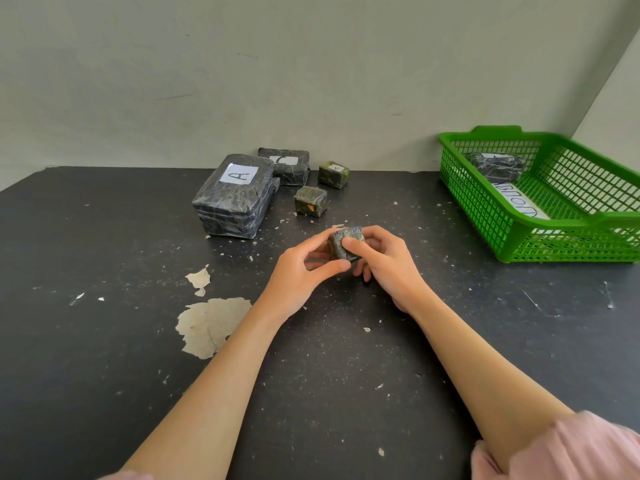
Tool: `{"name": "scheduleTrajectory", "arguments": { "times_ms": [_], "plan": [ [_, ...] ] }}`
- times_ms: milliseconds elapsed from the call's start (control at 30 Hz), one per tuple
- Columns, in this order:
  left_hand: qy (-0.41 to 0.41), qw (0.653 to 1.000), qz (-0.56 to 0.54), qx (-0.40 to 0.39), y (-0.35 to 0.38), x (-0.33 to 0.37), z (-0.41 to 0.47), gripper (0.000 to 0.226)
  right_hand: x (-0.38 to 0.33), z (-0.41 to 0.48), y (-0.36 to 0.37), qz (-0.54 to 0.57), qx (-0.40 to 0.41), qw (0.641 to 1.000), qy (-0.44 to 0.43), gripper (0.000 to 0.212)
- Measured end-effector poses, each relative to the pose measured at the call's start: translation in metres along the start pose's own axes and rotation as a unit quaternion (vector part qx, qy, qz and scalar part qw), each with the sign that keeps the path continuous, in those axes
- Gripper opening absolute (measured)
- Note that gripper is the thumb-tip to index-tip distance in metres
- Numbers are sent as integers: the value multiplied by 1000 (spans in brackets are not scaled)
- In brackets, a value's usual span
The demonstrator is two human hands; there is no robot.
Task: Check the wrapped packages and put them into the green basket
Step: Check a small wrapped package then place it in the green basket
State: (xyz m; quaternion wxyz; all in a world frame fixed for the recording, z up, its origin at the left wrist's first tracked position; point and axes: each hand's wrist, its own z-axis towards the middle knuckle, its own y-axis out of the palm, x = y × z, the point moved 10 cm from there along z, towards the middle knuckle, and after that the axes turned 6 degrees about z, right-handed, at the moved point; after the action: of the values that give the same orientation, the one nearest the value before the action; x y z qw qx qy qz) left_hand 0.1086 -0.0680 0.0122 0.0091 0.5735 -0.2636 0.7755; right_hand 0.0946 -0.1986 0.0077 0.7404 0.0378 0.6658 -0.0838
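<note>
left grip (300, 271): pinches small wrapped cube (341, 242)
right grip (382, 261): pinches same cube
green basket (485, 206): holds one wrapped package (497, 167)
desk (104, 341): black, chipped
</note>
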Motion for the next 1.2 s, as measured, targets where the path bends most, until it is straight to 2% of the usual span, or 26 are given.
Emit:
{"name": "scheduleTrajectory", "arguments": {
  "times_ms": [367, 700, 833, 1067, 1200],
  "plan": [
    [1, 1000, 0, -13, 3, -1, 0, 56, 1, 3, -3, 2, 6, 1000, -13, 14],
    [-10, 1000, -3, -5, 0, 0, -2, 54, 5, 4, -2, 7, -11, 1000, -9, 22],
    [-8, 1000, -14, 1, -2, 4, -3, 44, 3, 4, 1, 18, -26, 999, -12, 23],
    [-8, 1000, -15, 8, -3, 3, -2, 43, 1, 2, 2, 16, -29, 999, -16, 24],
    [-15, 1000, -11, 3, -3, -1, -1, 51, 2, 2, 2, 14, -28, 999, -14, 28]
  ]
}}
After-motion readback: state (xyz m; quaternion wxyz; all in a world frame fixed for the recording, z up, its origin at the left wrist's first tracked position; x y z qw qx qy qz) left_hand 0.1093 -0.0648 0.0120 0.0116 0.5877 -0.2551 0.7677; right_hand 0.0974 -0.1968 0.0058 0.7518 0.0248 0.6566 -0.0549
